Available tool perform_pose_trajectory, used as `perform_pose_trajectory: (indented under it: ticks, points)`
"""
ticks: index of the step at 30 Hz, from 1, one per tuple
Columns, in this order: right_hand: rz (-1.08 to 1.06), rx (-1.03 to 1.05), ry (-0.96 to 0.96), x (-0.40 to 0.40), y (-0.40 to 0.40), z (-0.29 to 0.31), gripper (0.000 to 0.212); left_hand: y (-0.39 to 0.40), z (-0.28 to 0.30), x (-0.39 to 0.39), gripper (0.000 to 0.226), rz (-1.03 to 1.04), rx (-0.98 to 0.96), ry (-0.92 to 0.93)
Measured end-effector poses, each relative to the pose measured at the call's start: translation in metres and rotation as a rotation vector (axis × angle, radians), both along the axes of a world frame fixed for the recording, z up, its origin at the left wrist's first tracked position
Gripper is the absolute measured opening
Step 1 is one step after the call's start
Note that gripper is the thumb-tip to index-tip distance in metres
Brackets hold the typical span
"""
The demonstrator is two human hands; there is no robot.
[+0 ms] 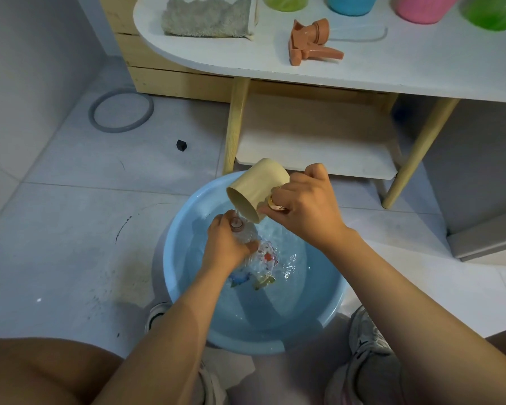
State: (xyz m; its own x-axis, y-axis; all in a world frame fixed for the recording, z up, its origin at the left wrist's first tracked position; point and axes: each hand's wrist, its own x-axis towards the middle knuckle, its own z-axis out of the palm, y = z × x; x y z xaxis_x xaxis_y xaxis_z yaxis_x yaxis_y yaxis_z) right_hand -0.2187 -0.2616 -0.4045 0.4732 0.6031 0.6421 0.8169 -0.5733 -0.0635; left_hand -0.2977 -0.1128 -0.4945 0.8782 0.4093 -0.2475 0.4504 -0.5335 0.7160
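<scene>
A light blue basin (pixel 184 290) holding water stands on the floor between my feet. My left hand (pixel 227 244) grips a clear plastic bottle (pixel 243 229) upright in the basin, its open mouth facing up. My right hand (pixel 304 206) holds a cream cup (pixel 254 190) by its handle, tilted so a thin stream of water falls from its rim onto the bottle's mouth. Coloured bits show under the rippling water near the bottle; what they are is unclear.
A white oval table (pixel 362 62) on wooden legs stands behind the basin, with a lower shelf (pixel 313 141). On it lie an orange spray-trigger head (pixel 310 39), a folded towel (pixel 208 16) and several coloured containers. A grey ring (pixel 122 112) and a small black piece (pixel 181 145) lie on the tiles.
</scene>
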Motion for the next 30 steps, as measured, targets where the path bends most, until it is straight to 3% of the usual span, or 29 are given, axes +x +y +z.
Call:
perform_pose_trajectory:
  ticks: [7, 10, 17, 20, 22, 25, 30]
  points:
    - [-0.015, 0.036, -0.086, -0.001, -0.003, -0.005, 0.042, 0.0, 0.005, -0.001, 0.053, -0.003, -0.006, -0.027]
    - [-0.037, 0.039, -0.062, -0.001, -0.005, -0.012, 0.04, 0.0, 0.007, -0.002, 0.062, 0.006, -0.027, -0.046]
    - [-0.371, 0.056, 0.145, -0.001, -0.033, -0.055, 0.044, -0.001, 0.016, -0.002, 0.074, -0.004, -0.07, -0.069]
    - [-0.465, 0.004, 0.432, -0.008, -0.034, -0.063, 0.047, -0.003, 0.02, -0.001, 0.074, 0.002, -0.073, -0.071]
    - [-0.516, 0.037, 0.777, -0.011, -0.029, -0.068, 0.047, -0.004, 0.024, 0.0, 0.075, 0.011, -0.08, -0.08]
    - [-0.556, 0.255, 1.273, -0.014, -0.027, -0.078, 0.044, -0.005, 0.032, 0.004, 0.076, 0.001, -0.088, -0.093]
    - [-0.483, 0.574, 1.652, -0.022, -0.019, -0.083, 0.024, -0.008, 0.048, 0.01, 0.074, -0.04, -0.082, -0.126]
